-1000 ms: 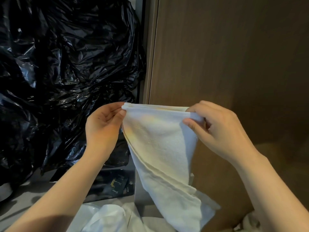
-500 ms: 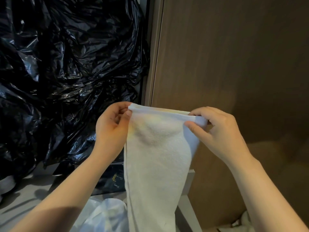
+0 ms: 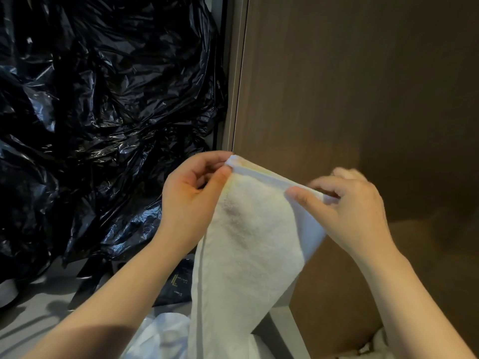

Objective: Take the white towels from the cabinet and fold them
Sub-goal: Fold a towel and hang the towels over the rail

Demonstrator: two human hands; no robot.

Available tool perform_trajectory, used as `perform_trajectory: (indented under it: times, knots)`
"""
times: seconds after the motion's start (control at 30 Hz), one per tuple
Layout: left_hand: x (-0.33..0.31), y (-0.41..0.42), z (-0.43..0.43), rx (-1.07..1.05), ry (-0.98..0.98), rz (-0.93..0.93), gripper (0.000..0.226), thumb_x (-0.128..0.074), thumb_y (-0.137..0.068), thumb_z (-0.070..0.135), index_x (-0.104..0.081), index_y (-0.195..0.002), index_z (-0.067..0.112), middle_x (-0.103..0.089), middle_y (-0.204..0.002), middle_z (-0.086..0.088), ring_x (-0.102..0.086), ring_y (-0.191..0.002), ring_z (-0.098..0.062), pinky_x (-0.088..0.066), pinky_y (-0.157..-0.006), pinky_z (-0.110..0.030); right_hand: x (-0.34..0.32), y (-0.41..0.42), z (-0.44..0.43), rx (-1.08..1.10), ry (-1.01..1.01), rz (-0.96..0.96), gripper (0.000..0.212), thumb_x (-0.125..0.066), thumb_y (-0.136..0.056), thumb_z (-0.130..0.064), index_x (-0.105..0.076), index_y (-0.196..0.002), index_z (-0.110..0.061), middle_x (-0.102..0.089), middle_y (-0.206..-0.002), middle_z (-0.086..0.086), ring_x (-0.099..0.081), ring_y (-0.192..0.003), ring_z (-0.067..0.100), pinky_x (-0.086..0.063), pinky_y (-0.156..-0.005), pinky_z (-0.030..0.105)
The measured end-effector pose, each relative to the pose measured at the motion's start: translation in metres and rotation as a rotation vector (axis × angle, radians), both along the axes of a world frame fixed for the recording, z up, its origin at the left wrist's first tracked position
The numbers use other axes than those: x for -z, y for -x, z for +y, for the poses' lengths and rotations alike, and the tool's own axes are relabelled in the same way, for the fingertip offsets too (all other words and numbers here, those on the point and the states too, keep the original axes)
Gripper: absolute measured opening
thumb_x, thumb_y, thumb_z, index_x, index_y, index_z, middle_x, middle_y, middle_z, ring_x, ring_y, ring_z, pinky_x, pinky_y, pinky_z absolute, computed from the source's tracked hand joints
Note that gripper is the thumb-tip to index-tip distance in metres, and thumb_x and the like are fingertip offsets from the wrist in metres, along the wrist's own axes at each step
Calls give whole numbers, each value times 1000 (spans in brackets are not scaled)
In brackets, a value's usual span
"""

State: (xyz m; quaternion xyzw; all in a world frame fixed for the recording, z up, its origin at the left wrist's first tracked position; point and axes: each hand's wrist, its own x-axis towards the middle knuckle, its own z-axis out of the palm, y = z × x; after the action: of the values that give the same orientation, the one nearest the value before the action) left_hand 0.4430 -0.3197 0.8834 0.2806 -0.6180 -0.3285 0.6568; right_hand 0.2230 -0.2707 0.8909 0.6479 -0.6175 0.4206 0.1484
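Because the white towel [image 3: 248,242] is soft and light, it hangs down limp and bends wherever nothing holds it up. It looks fluffy, not slippery, and it will not break. I think the best places to take hold are the two top corners. That would let the cloth hang flat and make the edges easy to line up for a fold. A grip in the middle would likely make it bunch up.

The towel is up in the air in front of the person, between both hands. Its long end drops past the bottom of the view. The left hand [image 3: 191,200] pinches the top left corner between the thumb and curled fingers. The right hand [image 3: 350,211] pinches the top edge near the other corner, with the thumb in front. Its far fingers are blurry, so I cannot tell how they lie.

A big shiny black plastic bag [image 3: 103,112] fills the left side. A brown wooden panel [image 3: 363,86], maybe the cabinet door, stands behind the right hand.
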Motion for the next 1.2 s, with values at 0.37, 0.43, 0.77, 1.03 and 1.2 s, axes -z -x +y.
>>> perform_trajectory:
  times: [0.37, 0.43, 0.77, 1.03, 1.2]
  knots:
    - [12, 23, 2, 230, -91, -37, 26, -80, -77, 17, -60, -94, 14, -73, -82, -6, -69, -76, -21, -57, -71, -29, -6, -22, -7, -445, -195, -235, 24, -59, -93, -42, -66, -84, -21, -62, -76, -7, -60, -78, 14, -44, -60, 21]
    - [30, 14, 1, 255, -107, -179, 31, -81, -71, 33, -59, -89, 19, -67, -83, -20, -65, -77, -39, -57, -70, -49, -4, -20, -8, -432, -181, -276, 28, -59, -92, -44, -64, -79, -19, -59, -72, -5, -58, -73, 14, -40, -58, 18]
    - [94, 3, -5, 394, -202, -627, 45, -55, -77, 58, -77, -92, 22, -71, -98, -4, -66, -94, -16, -51, -90, -46, -12, -18, -7, -458, -137, -287, 21, -62, -91, -43, -65, -84, -24, -61, -76, -12, -62, -81, 12, -45, -64, 11]
    - [124, 1, -14, 369, -178, -824, 28, -51, -96, 37, -63, -115, 21, -52, -118, 3, -55, -105, -6, -47, -93, -29, -15, 1, 1, -300, 6, -291, 23, -58, -95, -40, -65, -84, -20, -59, -72, -14, -58, -76, 6, -41, -62, 7]
    - [137, -8, -20, 210, -31, -794, 14, -67, -86, 36, -68, -96, 27, -54, -97, 13, -53, -90, 0, -38, -74, -7, 3, 14, -2, -115, 58, -275, 23, -57, -95, -42, -63, -85, -22, -59, -74, -17, -58, -78, 1, -38, -60, 1]
